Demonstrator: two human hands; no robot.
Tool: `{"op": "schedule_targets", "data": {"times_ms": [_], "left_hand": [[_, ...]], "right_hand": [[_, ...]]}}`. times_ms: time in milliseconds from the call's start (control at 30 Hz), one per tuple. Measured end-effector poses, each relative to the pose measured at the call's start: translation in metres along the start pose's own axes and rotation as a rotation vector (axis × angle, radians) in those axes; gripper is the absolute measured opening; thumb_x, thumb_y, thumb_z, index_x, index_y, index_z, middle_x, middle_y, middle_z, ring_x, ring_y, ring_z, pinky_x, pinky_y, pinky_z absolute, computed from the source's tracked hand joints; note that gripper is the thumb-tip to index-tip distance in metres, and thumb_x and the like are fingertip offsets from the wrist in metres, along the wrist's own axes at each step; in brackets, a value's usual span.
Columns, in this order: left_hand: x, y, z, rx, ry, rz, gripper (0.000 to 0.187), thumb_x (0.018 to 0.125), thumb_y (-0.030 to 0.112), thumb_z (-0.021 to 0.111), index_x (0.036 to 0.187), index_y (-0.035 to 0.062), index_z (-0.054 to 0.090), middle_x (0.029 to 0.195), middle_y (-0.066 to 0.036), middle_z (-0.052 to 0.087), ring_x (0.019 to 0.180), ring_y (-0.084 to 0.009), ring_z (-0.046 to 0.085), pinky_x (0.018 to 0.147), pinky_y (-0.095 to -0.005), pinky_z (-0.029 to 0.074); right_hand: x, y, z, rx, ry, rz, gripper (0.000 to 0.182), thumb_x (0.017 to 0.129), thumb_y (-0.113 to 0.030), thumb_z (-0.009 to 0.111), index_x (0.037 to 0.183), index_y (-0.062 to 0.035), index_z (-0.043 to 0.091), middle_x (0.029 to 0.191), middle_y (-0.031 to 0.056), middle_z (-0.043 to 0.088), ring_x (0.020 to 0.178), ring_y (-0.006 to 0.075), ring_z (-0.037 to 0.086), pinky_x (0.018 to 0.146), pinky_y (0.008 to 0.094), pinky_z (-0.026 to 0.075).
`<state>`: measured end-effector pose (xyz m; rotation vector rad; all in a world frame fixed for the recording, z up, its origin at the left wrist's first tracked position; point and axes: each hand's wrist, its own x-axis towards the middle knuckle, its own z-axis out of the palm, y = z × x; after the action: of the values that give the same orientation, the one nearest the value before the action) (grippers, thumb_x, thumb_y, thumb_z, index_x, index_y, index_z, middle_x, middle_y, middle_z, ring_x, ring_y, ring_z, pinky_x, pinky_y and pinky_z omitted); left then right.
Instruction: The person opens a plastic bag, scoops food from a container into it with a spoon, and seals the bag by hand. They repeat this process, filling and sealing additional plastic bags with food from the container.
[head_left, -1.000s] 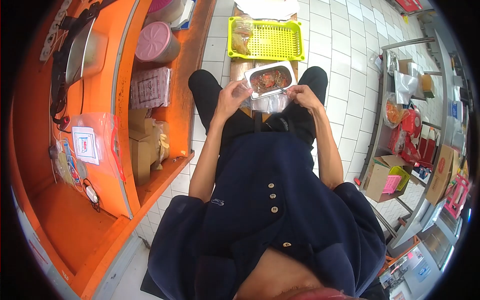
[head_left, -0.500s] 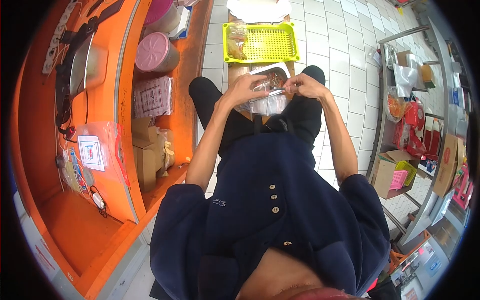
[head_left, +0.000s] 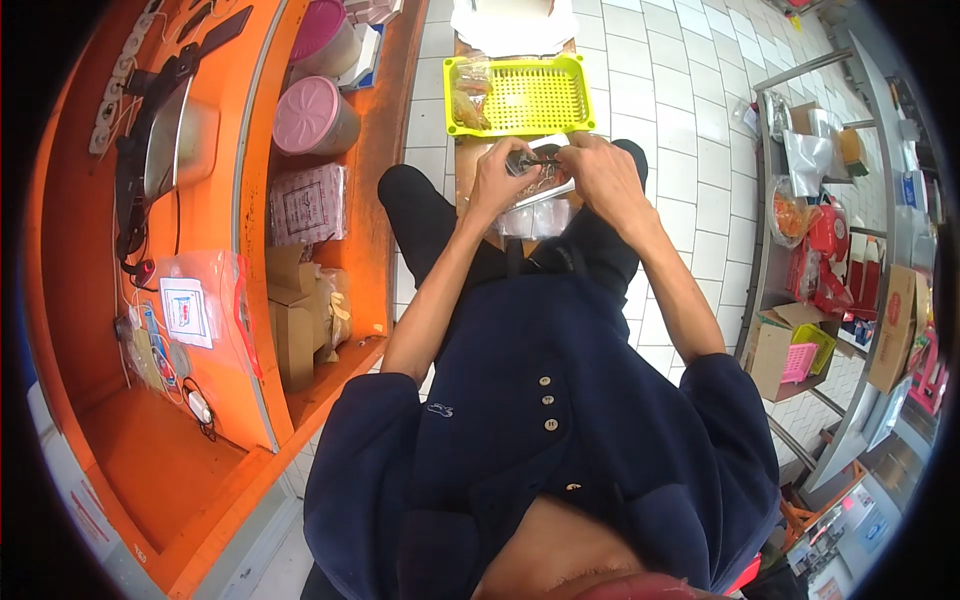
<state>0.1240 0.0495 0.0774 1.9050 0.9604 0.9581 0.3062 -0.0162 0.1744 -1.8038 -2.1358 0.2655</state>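
Note:
My left hand (head_left: 493, 182) is closed around what looks like a small clear plastic bag (head_left: 519, 163), its mouth facing my other hand. In my right hand (head_left: 603, 172) is a thin dark utensil (head_left: 545, 161), pointing left toward the bag; its far end is hard to make out. Below both hands sits a white-rimmed tray (head_left: 562, 188) with reddish-brown food, mostly covered by the fingers. Flat clear plastic bags (head_left: 537, 218) lie just on the near side of the tray, between my knees.
Beyond my hands, a yellow-green perforated basket (head_left: 525, 98) holds filled clear bags at its left end. A white sheet or container (head_left: 515, 25) is behind it. Orange shelving (head_left: 375, 150) with pink-lidded tubs stands left; a metal rack (head_left: 850, 230) with boxes and bags stands right.
Both hands have moved slightly away from my body over the tray. The right hand has turned palm-down, and the utensil now reaches to the bag in my left hand.

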Motion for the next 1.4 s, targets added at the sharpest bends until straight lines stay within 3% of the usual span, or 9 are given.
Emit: {"op": "schedule_targets", "data": {"times_ms": [433, 733, 900, 1000, 1100, 1167, 1267, 1333, 1400], "left_hand": [[-0.010, -0.014, 0.002, -0.210, 0.071, -0.214, 0.028, 0.081, 0.011, 0.080, 0.103, 0.0016, 0.065, 0.089, -0.008, 0.071, 0.083, -0.0133, 0.068, 0.072, -0.0294, 0.054], [-0.011, -0.010, 0.001, -0.464, 0.028, -0.216, 0.022, 0.086, 0.008, 0.077, 0.103, 0.0017, 0.064, 0.092, -0.003, 0.066, 0.087, -0.0089, 0.061, 0.079, -0.0257, 0.051], [-0.013, -0.011, 0.001, -0.764, 0.091, -0.348, 0.028, 0.092, 0.017, 0.075, 0.112, 0.0033, 0.061, 0.094, -0.001, 0.062, 0.089, -0.0088, 0.059, 0.084, -0.0250, 0.049], [-0.021, -0.007, 0.006, -1.144, -0.194, -0.432, 0.047, 0.097, 0.042, 0.066, 0.121, 0.0022, 0.056, 0.088, 0.000, 0.057, 0.079, -0.0083, 0.056, 0.074, -0.0235, 0.047], [-0.026, -0.003, 0.009, -1.167, -0.255, -0.470, 0.054, 0.098, 0.050, 0.062, 0.122, 0.0018, 0.056, 0.086, 0.001, 0.055, 0.074, -0.0064, 0.052, 0.068, -0.0211, 0.043], [-0.026, -0.001, 0.011, -1.157, -0.259, -0.458, 0.061, 0.097, 0.055, 0.059, 0.126, 0.0015, 0.054, 0.083, 0.002, 0.052, 0.069, -0.0053, 0.047, 0.061, -0.0202, 0.038], [-0.025, -0.003, 0.009, -1.125, -0.297, -0.428, 0.056, 0.094, 0.047, 0.069, 0.124, 0.0005, 0.058, 0.087, -0.001, 0.060, 0.073, -0.0078, 0.052, 0.063, -0.0227, 0.043], [-0.024, -0.004, 0.007, -0.376, -0.198, -0.110, 0.044, 0.088, 0.031, 0.078, 0.115, -0.0008, 0.065, 0.095, -0.006, 0.069, 0.083, -0.0124, 0.064, 0.070, -0.0264, 0.051], [-0.028, -0.006, 0.002, -0.361, -0.230, -0.209, 0.039, 0.085, 0.024, 0.080, 0.111, -0.0013, 0.067, 0.098, -0.008, 0.071, 0.089, -0.0144, 0.067, 0.076, -0.0277, 0.052]], "right_hand": [[-0.001, 0.009, -0.039, 0.159, 0.014, 0.123, 0.012, 0.086, -0.008, 0.065, 0.092, -0.0049, 0.075, 0.090, 0.0141, 0.069, 0.080, 0.0362, 0.066, 0.073, 0.0465, 0.051], [0.005, 0.053, 0.058, -0.262, -0.419, 0.252, 0.008, 0.082, -0.012, 0.070, 0.087, -0.0056, 0.073, 0.090, 0.0180, 0.069, 0.082, 0.0361, 0.068, 0.076, 0.0464, 0.054], [0.003, 0.035, 0.051, 0.258, -0.051, -0.015, 0.018, 0.074, -0.009, 0.076, 0.083, -0.0045, 0.062, 0.113, 0.0160, 0.064, 0.108, 0.0355, 0.060, 0.087, 0.0420, 0.052], [0.003, 0.021, 0.038, 0.407, -0.033, -0.088, 0.020, 0.074, -0.007, 0.075, 0.081, -0.0024, 0.057, 0.134, 0.0179, 0.054, 0.125, 0.0363, 0.051, 0.099, 0.0417, 0.048], [0.003, 0.007, 0.029, 0.583, -0.066, -0.023, 0.019, 0.077, -0.009, 0.077, 0.090, -0.0034, 0.066, 0.152, 0.0156, 0.043, 0.142, 0.0364, 0.037, 0.109, 0.0439, 0.042], [0.004, 0.008, 0.027, 0.588, -0.112, -0.042, 0.036, 0.080, -0.017, 0.078, 0.116, -0.0145, 0.073, 0.154, 0.0160, 0.038, 0.141, 0.0381, 0.036, 0.116, 0.0472, 0.033], [0.003, 0.018, 0.029, 0.616, -0.123, -0.024, 0.022, 0.083, -0.016, 0.077, 0.103, -0.0092, 0.073, 0.149, 0.0143, 0.046, 0.134, 0.0352, 0.045, 0.110, 0.0444, 0.040], [0.006, 0.019, 0.026, 0.653, -0.061, -0.003, 0.015, 0.086, -0.014, 0.075, 0.097, -0.0041, 0.071, 0.129, 0.0131, 0.064, 0.113, 0.0277, 0.063, 0.095, 0.0391, 0.050], [0.008, 0.025, 0.031, 0.732, -0.129, 0.129, 0.015, 0.088, -0.014, 0.074, 0.097, -0.0019, 0.070, 0.116, 0.0112, 0.068, 0.102, 0.0235, 0.067, 0.087, 0.0363, 0.052]]}}
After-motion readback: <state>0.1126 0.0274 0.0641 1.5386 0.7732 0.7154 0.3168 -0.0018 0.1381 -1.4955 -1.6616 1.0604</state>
